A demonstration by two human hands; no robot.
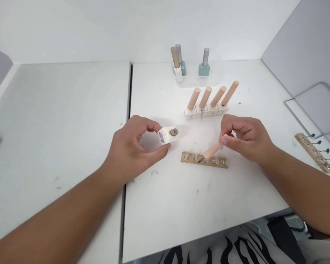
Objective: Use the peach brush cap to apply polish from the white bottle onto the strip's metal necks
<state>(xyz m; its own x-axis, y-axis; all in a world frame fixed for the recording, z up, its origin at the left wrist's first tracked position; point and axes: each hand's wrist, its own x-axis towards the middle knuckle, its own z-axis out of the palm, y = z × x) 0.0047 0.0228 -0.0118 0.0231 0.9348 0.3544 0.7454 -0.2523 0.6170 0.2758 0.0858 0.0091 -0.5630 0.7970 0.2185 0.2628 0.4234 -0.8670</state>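
My left hand (137,146) grips an uncapped white polish bottle (165,135) between thumb and fingers, its round neck facing up and right. In my right hand (240,136) is a peach cap with a brush (213,149), pinched at its upper end and slanting down to the left. The dark brush tip is over the middle of a tan strip (194,158) that carries several small clear nail tips. Whether the brush touches a tip, I cannot tell. Behind my right hand, several white bottles with peach caps (206,97) stand in a row.
At the back, a clear tray (194,83) holds two teal bottles and a white one with a gold cap. To the right lie a wire frame (297,118) and another tan strip (313,153) with dark nail tips. A seam between two tabletops runs left of the bottles.
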